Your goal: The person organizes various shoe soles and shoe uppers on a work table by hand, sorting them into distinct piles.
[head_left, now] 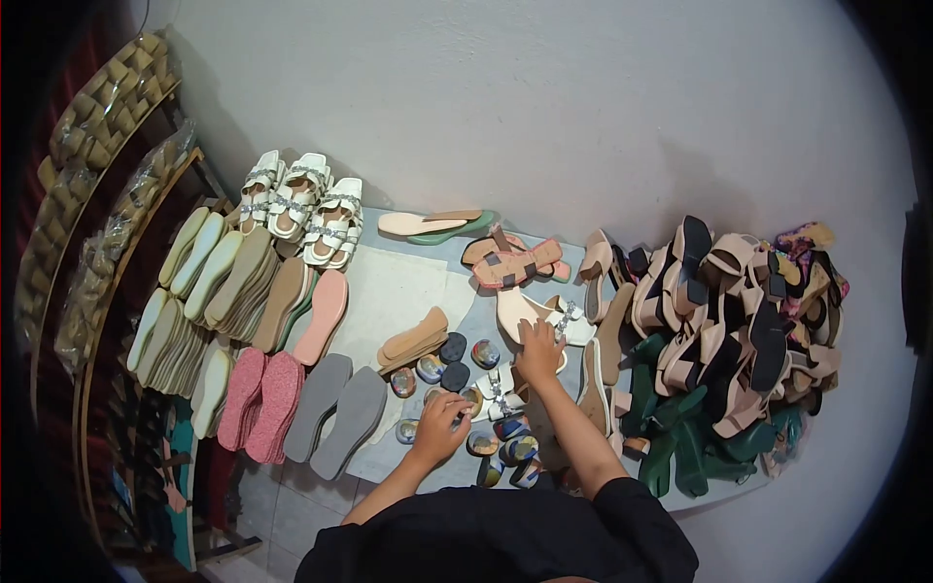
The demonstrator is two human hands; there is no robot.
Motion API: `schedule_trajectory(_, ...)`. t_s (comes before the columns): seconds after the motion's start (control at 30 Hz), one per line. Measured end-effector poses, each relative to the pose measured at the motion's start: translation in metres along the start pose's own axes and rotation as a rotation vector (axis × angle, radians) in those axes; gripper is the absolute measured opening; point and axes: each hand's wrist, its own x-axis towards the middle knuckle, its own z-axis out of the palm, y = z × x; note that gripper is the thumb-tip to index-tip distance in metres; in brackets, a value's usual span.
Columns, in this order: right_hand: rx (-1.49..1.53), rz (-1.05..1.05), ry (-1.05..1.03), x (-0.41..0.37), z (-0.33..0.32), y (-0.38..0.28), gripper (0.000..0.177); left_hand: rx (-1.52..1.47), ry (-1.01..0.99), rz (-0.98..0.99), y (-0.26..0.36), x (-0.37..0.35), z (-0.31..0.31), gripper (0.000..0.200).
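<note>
White sandal [515, 313]: mid-worktop, right under the right hand, smooth cream footbed with a rounded end, white straps beside it with silvery, bumpy trim
Hands: right [537, 355] is open, fingers loosely spread on the sandal; left [442, 428] is half curled by the patterned heels, can't tell if it's gripping anything
In the way: right hand and forearm cover part of the sandal, so no full outline, sorry
Patterned heels [520, 447]: chunky, roundish, shiny multicolour swirls, bunched up close to the person, more around the left hand
Black heels [454, 377]: two dark, matte-looking blocks in among the colourful ones
Second white strap piece [501, 396]: same silvery trim, sits between the hands
Grey soles [352, 423]: flat pair, left side; textured pink pair [259, 406] next to them
Tan insoles [415, 337]: small stack on pale sheet [394, 291]
Right side: big jumbled pile of beige-and-black sandals [680, 301], with dark green ones [688, 442] nearer
Far side: pinkish sandal [513, 265] lying on the worktop [573, 233], finished white pairs [333, 223] far left, plain pale wall [505, 107] behind
</note>
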Motion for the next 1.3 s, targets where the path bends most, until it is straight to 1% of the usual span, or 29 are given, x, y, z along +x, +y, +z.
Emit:
schedule_trajectory(0.07, -0.031, -0.010, -0.109, 0.010, 0.011, 0.008, 0.054, 0.003, 0.000, -0.006, 0.000, 0.001, -0.004, 0.020)
schedule_trajectory(0.1, 0.007, -0.005, -0.035, 0.009, 0.006, 0.006, 0.045, 0.005, 0.004, -0.005, -0.001, -0.001, -0.006, 0.020)
schedule_trajectory(0.2, 0.121, -0.067, 0.211, 0.005, -0.004, 0.007, 0.035, 0.005, 0.005, -0.013, -0.001, -0.002, -0.013, 0.023)
schedule_trajectory(0.23, 0.201, -0.069, 0.336, 0.003, -0.023, -0.004, 0.024, -0.002, 0.003, -0.031, 0.002, -0.004, -0.014, 0.024)
schedule_trajectory(0.27, 0.268, -0.098, 0.343, -0.002, -0.041, -0.012, 0.021, -0.014, 0.002, -0.050, 0.004, -0.006, -0.016, 0.025)
schedule_trajectory(0.33, 0.389, -0.161, 0.364, -0.013, -0.081, -0.029, 0.017, -0.021, -0.019, -0.048, 0.005, -0.010, -0.015, 0.043)
schedule_trajectory(0.37, 0.459, -0.248, 0.461, -0.021, -0.102, -0.043, 0.011, -0.041, -0.009, -0.057, 0.009, -0.010, -0.013, 0.051)
schedule_trajectory(0.4, 0.496, -0.330, 0.502, -0.032, -0.124, -0.058, 0.013, -0.060, 0.001, -0.065, 0.012, -0.009, -0.012, 0.058)
schedule_trajectory(0.43, 0.516, -0.341, 0.458, -0.046, -0.141, -0.072, 0.015, -0.020, 0.028, -0.039, 0.020, -0.005, -0.013, 0.064)
schedule_trajectory(0.5, 0.624, -0.381, 0.434, -0.069, -0.153, -0.093, 0.017, 0.062, 0.085, 0.006, 0.036, 0.006, -0.017, 0.077)
schedule_trajectory(0.53, 0.767, -0.393, 0.377, -0.080, -0.159, -0.107, 0.018, -0.053, 0.072, -0.008, 0.035, 0.007, -0.018, 0.081)
schedule_trajectory(0.6, 1.000, -0.221, 0.110, -0.101, -0.160, -0.130, 0.029, -0.280, 0.048, -0.040, 0.029, 0.011, -0.018, 0.091)
schedule_trajectory(0.63, 1.073, -0.291, -0.016, -0.098, -0.160, -0.133, 0.038, -0.766, 0.067, -0.248, 0.032, 0.014, -0.019, 0.095)
schedule_trajectory(0.67, 1.143, -0.360, -0.146, -0.092, -0.162, -0.135, 0.047, -0.380, 0.068, -0.151, 0.031, 0.013, -0.031, 0.085)
schedule_trajectory(0.7, 1.212, -0.428, -0.281, -0.087, -0.162, -0.138, 0.057, -0.569, 0.078, -0.202, 0.016, 0.011, -0.032, 0.074)
schedule_trajectory(0.73, 1.590, -0.323, -0.484, -0.084, -0.161, -0.141, 0.067, -0.757, 0.089, -0.252, 0.006, 0.012, -0.040, 0.063)
schedule_trajectory(0.77, 1.636, -0.333, -0.460, -0.077, -0.156, -0.141, 0.066, -0.838, 0.026, -0.343, -0.006, 0.012, -0.058, 0.047)
schedule_trajectory(0.8, 1.683, -0.345, -0.438, -0.067, -0.150, -0.138, 0.064, -1.235, 0.091, -0.548, -0.018, 0.015, -0.068, 0.044)
schedule_trajectory(0.83, 1.592, -0.266, -0.403, -0.059, -0.149, -0.138, 0.060, -1.249, 0.162, -0.597, -0.021, 0.020, -0.086, 0.047)
schedule_trajectory(0.87, 1.502, -0.153, -0.385, -0.049, -0.152, -0.143, 0.049, -1.259, 0.236, -0.642, -0.021, 0.026, -0.107, 0.050)
schedule_trajectory(0.93, 1.506, 0.022, -0.371, -0.025, -0.133, -0.147, 0.035, -1.178, 0.362, -0.646, -0.025, 0.033, -0.139, 0.052)
schedule_trajectory(0.97, 1.456, 0.046, -0.361, -0.012, -0.115, -0.145, 0.031, -1.124, 0.374, -0.643, -0.032, 0.032, -0.154, 0.054)
schedule_trajectory(1.0, 1.407, 0.075, -0.351, -0.001, -0.097, -0.146, 0.027, -1.078, 0.397, -0.643, -0.040, 0.029, -0.167, 0.050)
schedule_trajectory(1.03, 1.336, 0.062, -0.328, 0.010, -0.086, -0.155, 0.026, -1.071, 0.443, -0.669, -0.048, 0.025, -0.176, 0.046)
schedule_trajectory(1.07, 1.252, 0.036, -0.357, 0.022, -0.066, -0.159, 0.027, -1.063, 0.487, -0.695, -0.055, 0.020, -0.184, 0.041)
schedule_trajectory(1.13, 1.083, -0.017, -0.411, 0.051, -0.016, -0.159, 0.028, -0.992, 0.508, -0.746, -0.069, 0.009, -0.199, 0.036)
schedule_trajectory(1.17, 0.979, -0.087, -0.385, 0.067, 0.002, -0.164, 0.033, -0.958, 0.519, -0.770, -0.076, 0.005, -0.205, 0.033)
schedule_trajectory(1.27, 0.630, -0.288, -0.404, 0.132, 0.055, -0.179, 0.041, -0.913, 0.441, -0.840, -0.101, -0.012, -0.219, 0.035)
schedule_trajectory(1.3, 0.504, -0.286, -0.412, 0.155, 0.072, -0.187, 0.046, -0.903, 0.425, -0.864, -0.100, -0.011, -0.224, 0.031)
